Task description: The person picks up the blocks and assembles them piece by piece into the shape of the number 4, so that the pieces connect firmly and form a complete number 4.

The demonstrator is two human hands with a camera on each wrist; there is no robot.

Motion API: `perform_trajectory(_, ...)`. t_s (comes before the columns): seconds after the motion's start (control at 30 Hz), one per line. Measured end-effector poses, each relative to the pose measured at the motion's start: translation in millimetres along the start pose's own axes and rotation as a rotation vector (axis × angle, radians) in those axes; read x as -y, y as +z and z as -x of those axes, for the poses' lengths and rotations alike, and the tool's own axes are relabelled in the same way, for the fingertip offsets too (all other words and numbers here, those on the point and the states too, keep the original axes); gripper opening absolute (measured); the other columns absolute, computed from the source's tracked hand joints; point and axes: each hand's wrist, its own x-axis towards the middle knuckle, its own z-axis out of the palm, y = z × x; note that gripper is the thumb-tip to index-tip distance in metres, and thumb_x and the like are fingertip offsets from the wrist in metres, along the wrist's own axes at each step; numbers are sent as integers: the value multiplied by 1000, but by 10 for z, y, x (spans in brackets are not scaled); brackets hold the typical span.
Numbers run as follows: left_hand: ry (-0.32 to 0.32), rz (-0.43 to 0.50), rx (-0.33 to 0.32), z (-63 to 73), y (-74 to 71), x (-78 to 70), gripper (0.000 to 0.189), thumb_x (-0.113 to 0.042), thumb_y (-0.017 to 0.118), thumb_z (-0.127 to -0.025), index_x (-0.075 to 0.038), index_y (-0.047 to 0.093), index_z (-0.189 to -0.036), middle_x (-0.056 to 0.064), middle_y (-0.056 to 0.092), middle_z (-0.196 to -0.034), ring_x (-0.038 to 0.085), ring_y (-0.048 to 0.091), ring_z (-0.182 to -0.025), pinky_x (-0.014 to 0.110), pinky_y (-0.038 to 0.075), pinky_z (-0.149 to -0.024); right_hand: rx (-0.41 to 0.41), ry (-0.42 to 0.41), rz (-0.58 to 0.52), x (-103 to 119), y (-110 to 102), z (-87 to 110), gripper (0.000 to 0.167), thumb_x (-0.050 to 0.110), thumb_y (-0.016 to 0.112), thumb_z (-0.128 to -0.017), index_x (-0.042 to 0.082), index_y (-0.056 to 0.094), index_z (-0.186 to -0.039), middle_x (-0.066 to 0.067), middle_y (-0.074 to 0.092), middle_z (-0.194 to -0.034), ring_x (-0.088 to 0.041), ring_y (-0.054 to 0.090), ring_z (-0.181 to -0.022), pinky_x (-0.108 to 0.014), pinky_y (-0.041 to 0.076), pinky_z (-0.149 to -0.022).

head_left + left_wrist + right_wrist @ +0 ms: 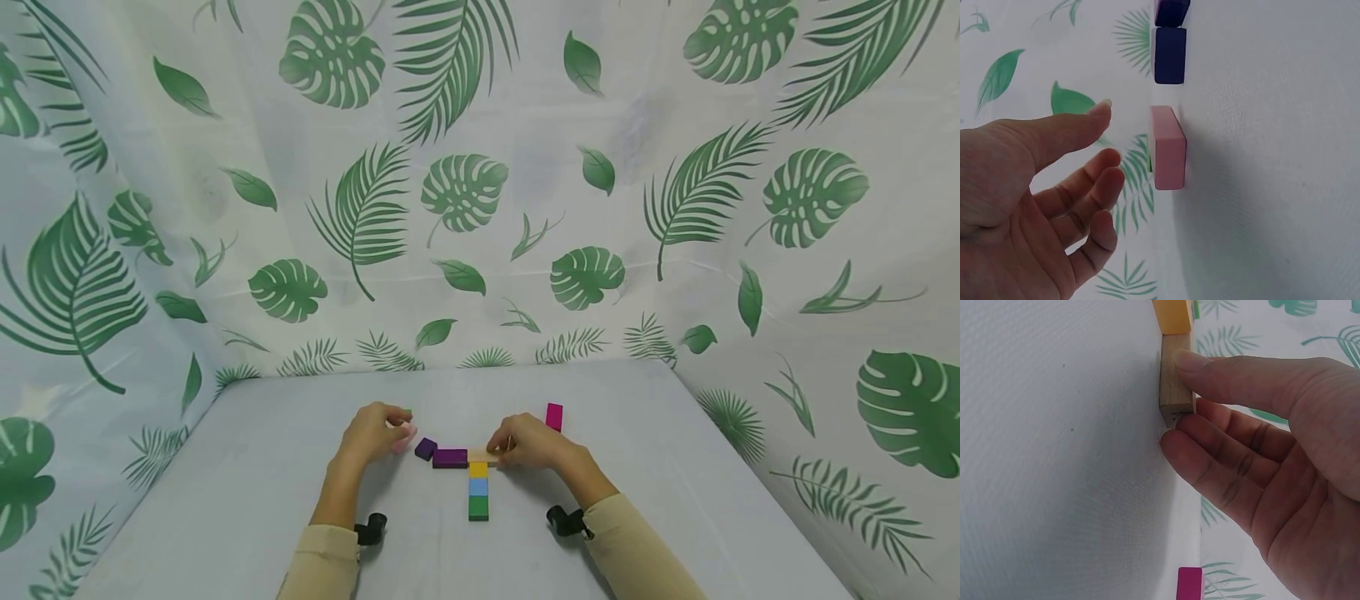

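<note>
Beside a pink block my left hand hovers with loosely bent fingers; the left wrist view shows a gap between them and the block. My right hand pinches a plain wooden block, thumb on its near side and fingers around its far side and end. That block meets a purple block in a crosswise row. Below their join runs a column of yellow, light blue and green blocks. A dark purple block sits angled at the row's left end.
A magenta block lies behind the right hand. A bit of green shows past the left fingertips, mostly hidden. The pale table is backed by a leaf-print cloth, which also hangs along both sides.
</note>
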Motion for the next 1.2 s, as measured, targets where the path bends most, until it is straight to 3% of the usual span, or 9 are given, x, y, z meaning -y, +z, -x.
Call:
perform_trajectory(0.27, -10, -5, 19, 0, 8, 38, 31, -27, 76, -96, -11, 77, -123, 12, 75, -121, 32, 67, -112, 46, 55, -84, -3, 12, -13, -10, 13, 4, 20, 10, 83, -88, 14, 82, -108, 6, 69, -94, -14, 60, -87, -26, 54, -72)
perform_trajectory(0.47, -21, -29, 29, -4, 19, 65, 31, -30, 75, -97, -12, 77, -122, 14, 74, -119, 27, 67, -101, 41, 54, -79, -5, 18, -7, 1, 5, 15, 20, 11, 83, -88, 14, 82, -108, 5, 69, -94, -15, 60, -87, -26, 54, -73)
perform_trajectory(0.73, -49, -40, 45, -5, 20, 62, 23, -18, 77, -94, -10, 78, -115, 13, 74, -113, 26, 65, -98, 39, 53, -77, -4, 26, -14, 6, -1, 10, 21, 11, 83, -88, 16, 82, -109, 5, 68, -93, -15, 60, -87, -26, 54, -73)
perform_trajectory(1.2, -81, -28, 71, -16, 36, 75, 30, -11, 76, -92, -8, 76, -122, 13, 73, -112, 22, 64, -90, 37, 55, -76, -9, 25, -8, 7, 5, 8, 21, 11, 83, -88, 16, 82, -108, 4, 69, -94, -14, 60, -86, -25, 54, -72)
